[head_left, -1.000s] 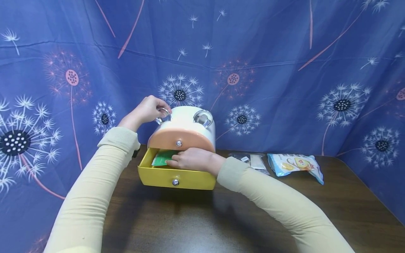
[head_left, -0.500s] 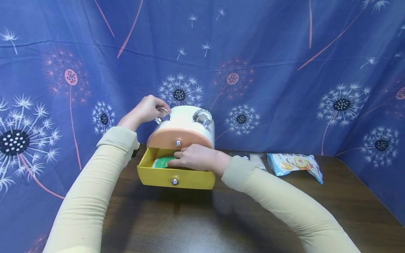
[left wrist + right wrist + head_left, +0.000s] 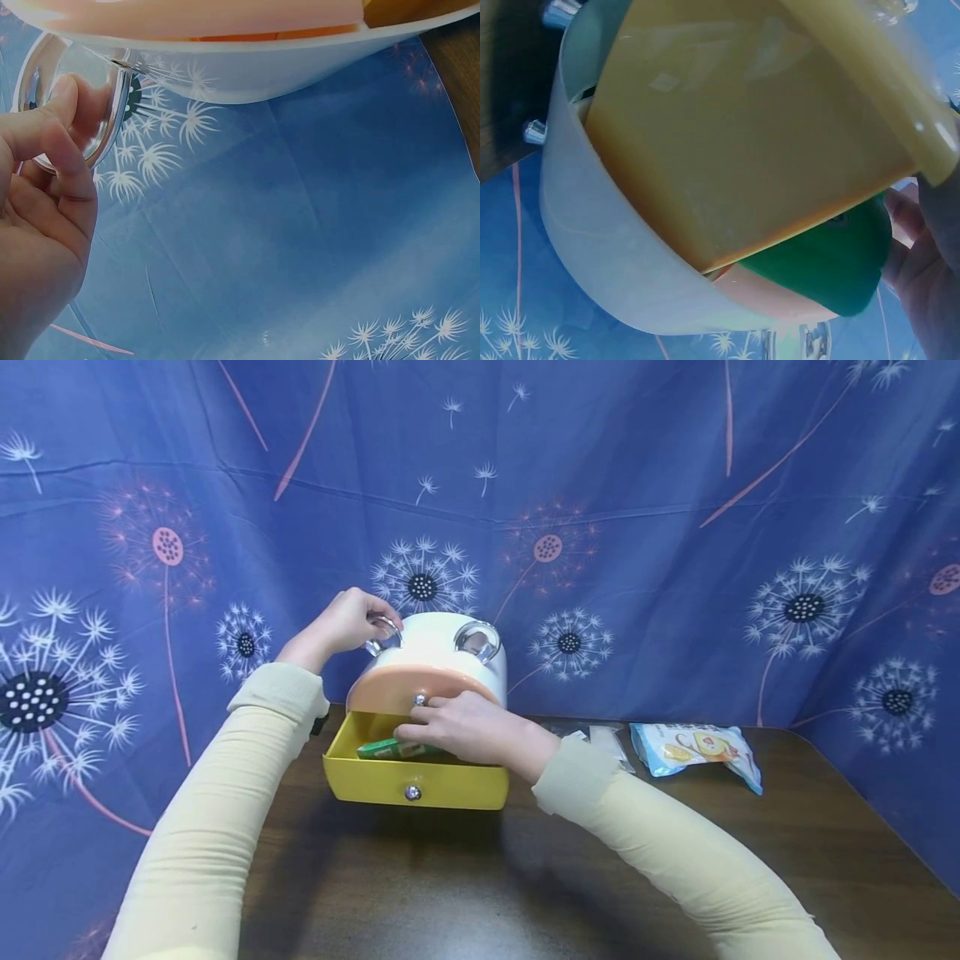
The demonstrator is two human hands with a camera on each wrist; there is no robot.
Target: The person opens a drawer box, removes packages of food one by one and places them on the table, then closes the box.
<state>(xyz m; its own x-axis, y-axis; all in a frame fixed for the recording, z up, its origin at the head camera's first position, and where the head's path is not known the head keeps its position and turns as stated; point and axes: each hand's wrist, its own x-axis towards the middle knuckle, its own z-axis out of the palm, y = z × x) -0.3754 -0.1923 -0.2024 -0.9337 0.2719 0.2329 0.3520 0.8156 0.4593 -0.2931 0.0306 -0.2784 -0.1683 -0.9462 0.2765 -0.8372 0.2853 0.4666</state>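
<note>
Fingers [image 3: 417, 732] of the right hand [image 3: 476, 728] are pinched on a green packet [image 3: 381, 749], which is held tilted within the pulled-out yellow drawer [image 3: 457, 787] of a white cabinet [image 3: 438, 627]. Atop the cabinet, at its left, a silver ring [image 3: 90, 71] is gripped by the left hand [image 3: 352, 620]. If the pinch were loosened, the packet could be dropped; since it is held near one end, it might also be snagged on the drawer's rim. Straight lifting is partly blocked by the cabinet's peach front [image 3: 390, 687] and its knob [image 3: 419, 700], close to which the right knuckles are placed, so a bump seems possible. Were the drawer pressed down, the cabinet might be tipped forward, particularly if the ring were released. At the cabinet's right, a clear bag [image 3: 606, 741] and a blue snack bag [image 3: 693, 750] are laid on the table [image 3: 465, 877]. Behind the cabinet, a blue curtain [image 3: 645, 460] is hung.
</note>
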